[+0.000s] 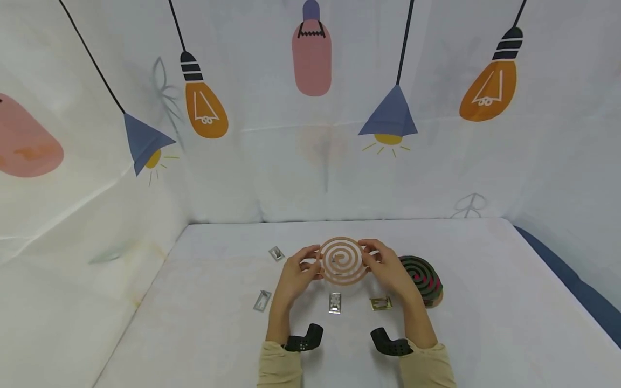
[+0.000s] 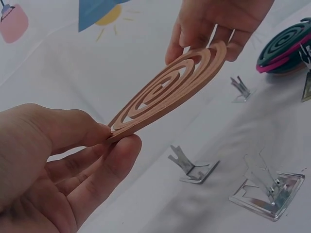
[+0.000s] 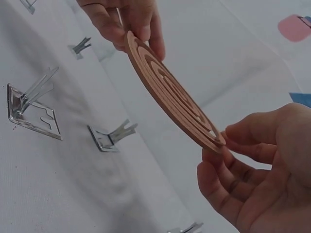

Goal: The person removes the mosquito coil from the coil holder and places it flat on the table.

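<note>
A flat brown mosquito coil (image 1: pixel 326 264) is held up above the table between both hands. At its left edge, my left hand (image 1: pixel 297 275) pinches the rim between thumb and fingers. The opposite rim is pinched by my right hand (image 1: pixel 388 269). In the left wrist view the coil (image 2: pixel 194 87) slants upward, away from the left thumb (image 2: pixel 82 128). Below the coil, a silver metal coil stand (image 1: pixel 335 303) lies on the table, with a gold-coloured stand (image 1: pixel 380 303) to its right. Each stand has an upright prong, seen in the right wrist view on one stand (image 3: pixel 104 141).
Beside my right forearm lies a stack of coils (image 1: pixel 421 277), dark green with pink-red parts and brown underneath. More silver stands lie at the left, one farther back (image 1: pixel 276 253) and one nearer (image 1: pixel 262 300). The white table (image 1: pixel 204 323) meets a patterned white curtain (image 1: pixel 271 178).
</note>
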### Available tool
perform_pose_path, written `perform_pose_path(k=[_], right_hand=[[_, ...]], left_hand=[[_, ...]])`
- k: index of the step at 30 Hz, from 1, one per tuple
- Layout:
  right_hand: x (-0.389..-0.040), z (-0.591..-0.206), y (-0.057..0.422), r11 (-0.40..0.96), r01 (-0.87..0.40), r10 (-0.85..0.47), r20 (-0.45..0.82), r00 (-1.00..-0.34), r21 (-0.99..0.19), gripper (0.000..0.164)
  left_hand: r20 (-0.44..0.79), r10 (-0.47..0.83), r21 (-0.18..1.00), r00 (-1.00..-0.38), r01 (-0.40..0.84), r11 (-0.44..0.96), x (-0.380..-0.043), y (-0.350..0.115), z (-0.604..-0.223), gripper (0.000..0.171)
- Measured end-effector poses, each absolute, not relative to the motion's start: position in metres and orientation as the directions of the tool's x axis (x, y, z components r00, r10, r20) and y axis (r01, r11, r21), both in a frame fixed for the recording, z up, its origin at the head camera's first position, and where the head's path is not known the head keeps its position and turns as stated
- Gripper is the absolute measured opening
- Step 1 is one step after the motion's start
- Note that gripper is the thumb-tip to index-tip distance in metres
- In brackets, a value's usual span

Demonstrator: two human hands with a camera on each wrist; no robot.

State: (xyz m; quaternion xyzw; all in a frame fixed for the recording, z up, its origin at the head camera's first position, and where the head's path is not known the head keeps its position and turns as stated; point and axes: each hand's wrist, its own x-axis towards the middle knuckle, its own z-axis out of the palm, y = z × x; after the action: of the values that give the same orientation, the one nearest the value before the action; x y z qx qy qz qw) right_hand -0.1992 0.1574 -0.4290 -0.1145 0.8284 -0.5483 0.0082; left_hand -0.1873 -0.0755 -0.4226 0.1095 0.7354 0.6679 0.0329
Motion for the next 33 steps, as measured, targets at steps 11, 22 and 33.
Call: perform_pose_path(k=[11, 22, 33], right_hand=[[-0.193, -0.433, 0.165, 0.339, -0.117, -0.176, 0.06, -0.983, -0.934, 0.034], [-0.191, -0.439, 0.178, 0.375, -0.145, -0.16, 0.09, -0.983, -0.916, 0.035], [-0.198, -0.43, 0.18, 0.379, -0.22, -0.206, 0.15, -0.967, -0.899, 0.035]], left_hand=[[0.084, 0.188, 0.99, -0.979, 0.103, 0.094, -0.182, -0.067, -0.423, 0.042], [0.104, 0.168, 0.986, -0.98, 0.124, 0.109, -0.191, -0.054, -0.448, 0.04], [0.163, 0.152, 0.977, -0.975, 0.181, 0.11, -0.197, -0.054, -0.446, 0.039]])
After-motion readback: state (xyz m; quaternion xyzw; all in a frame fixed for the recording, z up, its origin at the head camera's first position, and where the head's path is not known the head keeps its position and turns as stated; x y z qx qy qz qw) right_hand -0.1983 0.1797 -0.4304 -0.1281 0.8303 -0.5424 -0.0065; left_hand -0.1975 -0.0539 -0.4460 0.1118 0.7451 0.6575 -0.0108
